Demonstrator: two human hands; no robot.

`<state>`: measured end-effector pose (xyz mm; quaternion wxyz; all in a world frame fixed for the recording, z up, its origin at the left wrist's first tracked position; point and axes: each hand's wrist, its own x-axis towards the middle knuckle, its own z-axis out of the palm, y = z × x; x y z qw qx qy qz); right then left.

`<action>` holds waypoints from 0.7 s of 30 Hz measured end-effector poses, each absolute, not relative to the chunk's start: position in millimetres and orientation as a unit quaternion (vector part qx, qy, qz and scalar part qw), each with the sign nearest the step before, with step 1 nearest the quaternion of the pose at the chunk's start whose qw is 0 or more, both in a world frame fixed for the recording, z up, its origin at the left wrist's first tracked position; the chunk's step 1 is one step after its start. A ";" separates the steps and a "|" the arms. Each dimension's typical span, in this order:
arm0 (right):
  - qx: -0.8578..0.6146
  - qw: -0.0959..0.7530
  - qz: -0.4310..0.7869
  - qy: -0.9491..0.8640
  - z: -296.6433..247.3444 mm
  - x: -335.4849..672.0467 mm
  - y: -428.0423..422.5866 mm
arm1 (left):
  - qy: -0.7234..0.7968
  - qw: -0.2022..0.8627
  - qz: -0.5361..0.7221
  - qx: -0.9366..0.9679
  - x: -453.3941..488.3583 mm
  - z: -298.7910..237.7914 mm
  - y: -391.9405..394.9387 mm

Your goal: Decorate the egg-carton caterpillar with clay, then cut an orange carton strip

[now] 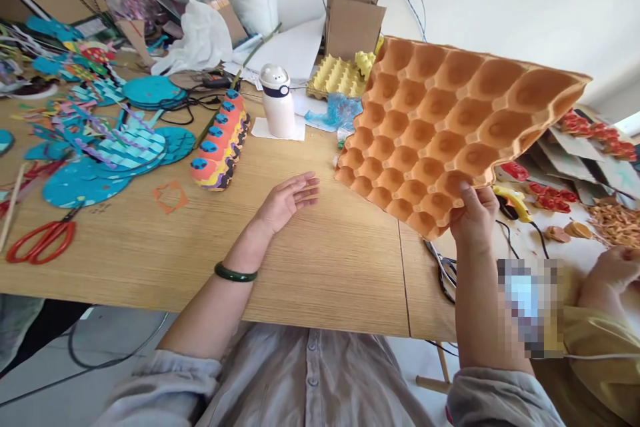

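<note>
An orange pulp egg tray [450,127], judged light, stiff but crushable, is held tilted at centre right above the table [325,260], clamped at its near corner by the right hand [473,217]; the left hand [287,200] is spread open.

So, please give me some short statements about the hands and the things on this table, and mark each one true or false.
1. The right hand holds the orange egg tray by its lower edge, lifted off the table. True.
2. The left hand grips the red scissors. False: it is open and holds nothing; the scissors lie apart, far to its left.
3. A green bangle sits on the left wrist. True.
4. The white bottle lies on its side. False: it stands upright.
</note>
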<state>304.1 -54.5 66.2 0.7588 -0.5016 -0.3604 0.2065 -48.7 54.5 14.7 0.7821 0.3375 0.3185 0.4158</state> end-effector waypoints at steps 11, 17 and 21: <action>-0.559 0.640 0.105 -0.517 77.2 284.7 -44.2 | 0.362 0.805 0.393 0.259 -50.8 95.9 82.8; -0.593 0.512 0.056 -0.620 78.9 293.5 -53.2 | 0.399 0.785 0.401 0.251 -64.2 117.6 82.9; -0.607 0.447 0.009 -0.657 69.2 319.8 -62.0 | 0.412 0.780 0.389 0.268 -70.4 121.7 77.0</action>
